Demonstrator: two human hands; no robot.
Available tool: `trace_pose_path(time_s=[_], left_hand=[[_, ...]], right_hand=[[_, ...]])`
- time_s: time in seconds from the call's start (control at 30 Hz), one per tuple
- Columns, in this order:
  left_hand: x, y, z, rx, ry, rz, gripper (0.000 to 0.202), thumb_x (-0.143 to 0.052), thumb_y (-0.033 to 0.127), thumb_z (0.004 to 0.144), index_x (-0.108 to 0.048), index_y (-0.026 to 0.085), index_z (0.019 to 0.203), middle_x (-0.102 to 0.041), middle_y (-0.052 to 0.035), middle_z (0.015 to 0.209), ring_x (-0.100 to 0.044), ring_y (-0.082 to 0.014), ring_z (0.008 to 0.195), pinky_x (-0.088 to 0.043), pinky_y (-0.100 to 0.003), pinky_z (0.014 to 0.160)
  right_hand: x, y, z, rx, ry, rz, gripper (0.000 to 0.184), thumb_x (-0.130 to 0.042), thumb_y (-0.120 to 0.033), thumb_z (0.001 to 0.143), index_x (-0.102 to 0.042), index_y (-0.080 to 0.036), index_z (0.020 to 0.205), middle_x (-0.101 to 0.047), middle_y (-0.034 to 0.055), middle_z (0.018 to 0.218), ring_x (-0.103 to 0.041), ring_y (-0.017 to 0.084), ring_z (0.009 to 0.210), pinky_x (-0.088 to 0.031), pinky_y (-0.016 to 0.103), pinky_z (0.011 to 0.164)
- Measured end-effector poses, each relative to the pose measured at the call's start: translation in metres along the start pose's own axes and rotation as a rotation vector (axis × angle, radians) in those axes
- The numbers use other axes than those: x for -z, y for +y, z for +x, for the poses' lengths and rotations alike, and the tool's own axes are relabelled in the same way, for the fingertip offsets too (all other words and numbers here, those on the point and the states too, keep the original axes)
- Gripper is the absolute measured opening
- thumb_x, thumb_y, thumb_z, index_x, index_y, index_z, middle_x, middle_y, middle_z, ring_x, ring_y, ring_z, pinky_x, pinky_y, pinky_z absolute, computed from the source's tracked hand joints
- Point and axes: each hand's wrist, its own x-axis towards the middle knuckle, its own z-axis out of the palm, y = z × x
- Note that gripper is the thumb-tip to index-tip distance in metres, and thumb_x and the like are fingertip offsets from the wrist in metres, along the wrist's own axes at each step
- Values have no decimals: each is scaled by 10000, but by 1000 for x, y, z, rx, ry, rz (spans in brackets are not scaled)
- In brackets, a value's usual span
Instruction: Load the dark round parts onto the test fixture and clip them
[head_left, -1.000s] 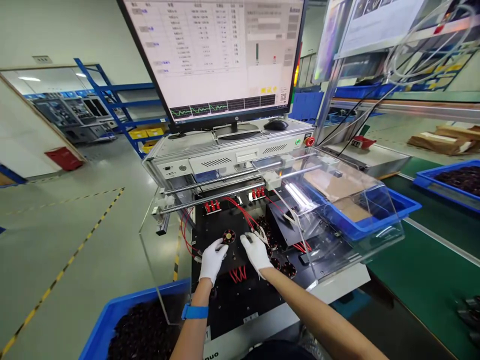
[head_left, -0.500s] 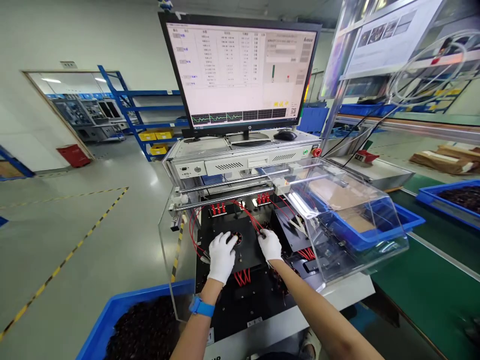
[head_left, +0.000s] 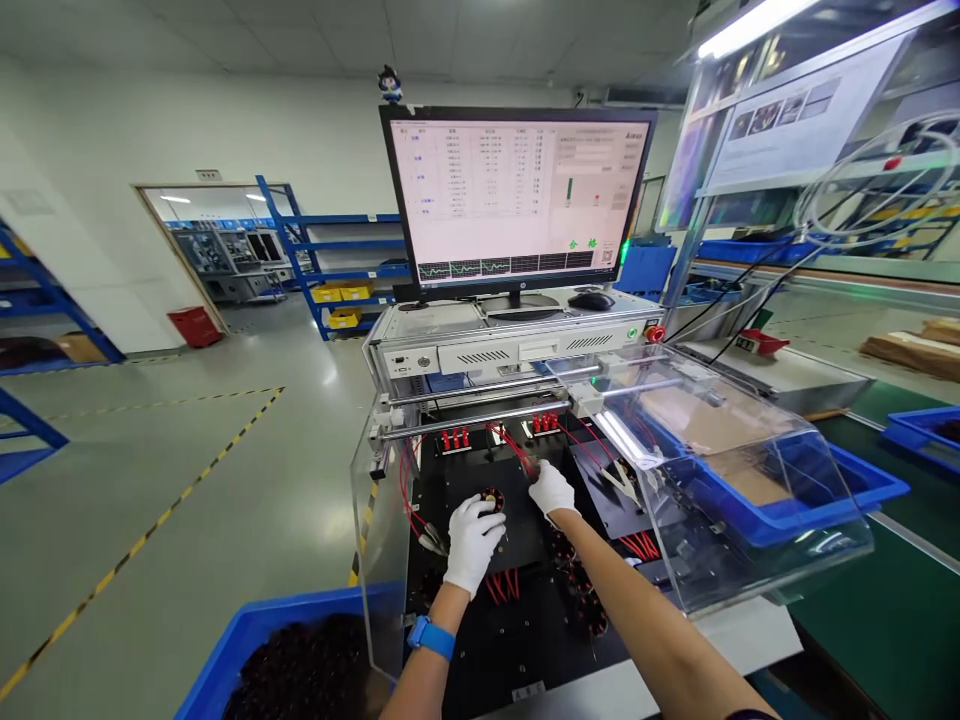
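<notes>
Both my hands wear white gloves and reach into a black test fixture (head_left: 525, 620). My left hand (head_left: 472, 543) rests on the black plate with its fingertips on a small round dark part with copper windings (head_left: 491, 497). My right hand (head_left: 551, 490) is farther back, fingers closed around the red wires (head_left: 516, 447) that run to the red clips (head_left: 545, 423). Other round wound parts (head_left: 581, 590) lie on the plate under my right forearm. A blue band sits on my left wrist.
A raised clear acrylic cover (head_left: 720, 470) hangs to the right over a blue bin (head_left: 825, 490). A monitor (head_left: 517, 200) stands on the tester box (head_left: 510, 345). A blue bin of dark parts (head_left: 285, 660) sits at lower left. A green belt (head_left: 900, 600) runs on the right.
The view has tilted up and shifted left. My right hand moved back from the round parts to the red wires. My left hand stays at the round part on the plate.
</notes>
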Motion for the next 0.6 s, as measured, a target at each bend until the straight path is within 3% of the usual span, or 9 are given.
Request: trace_pose_path(time_s=[0.17,0.27,0.33,0.47,0.6], left_hand=[[-1,4,-1,27,15,1,161,-724,179,665,-706,302,767,-657,18,969,-488,-236,1086,-406,-447,951],[-1,4,-1,16,32,4,161,-736,199,653,-706,306,770,-656,18,956,-489,-237,1070,-409,-439,948],[-2,5,0,9,42,4,152,-733,212,658,-706,312,769,-655,20,944,-491,-233,1055,-415,-430,940],[-3,9,2,30,65,7,102,-734,237,662,-707,306,733,-657,14,896,-508,-224,994,-433,-411,903],[-7,12,3,49,95,-4,99,-752,235,641,-710,291,711,-655,7,870,-510,-220,977,-439,-390,895]], right_hand=[[-2,2,-15,3,14,-53,258,-532,-132,715,-602,-108,962,-551,190,1062,-533,295,1017,-428,374,797],[3,2,-20,-12,19,-18,263,-500,-100,715,-615,-103,952,-508,212,1155,-500,303,1073,-411,376,824],[12,-2,-17,-19,-20,44,251,-500,-128,717,-622,-119,937,-563,186,1085,-549,271,999,-422,336,785],[32,-16,-5,26,-147,217,245,-541,-219,707,-613,-187,939,-640,55,774,-604,185,750,-415,254,652],[36,-23,-7,19,-205,380,413,-664,-247,599,-574,-179,996,-639,41,796,-592,183,744,-406,251,646]])
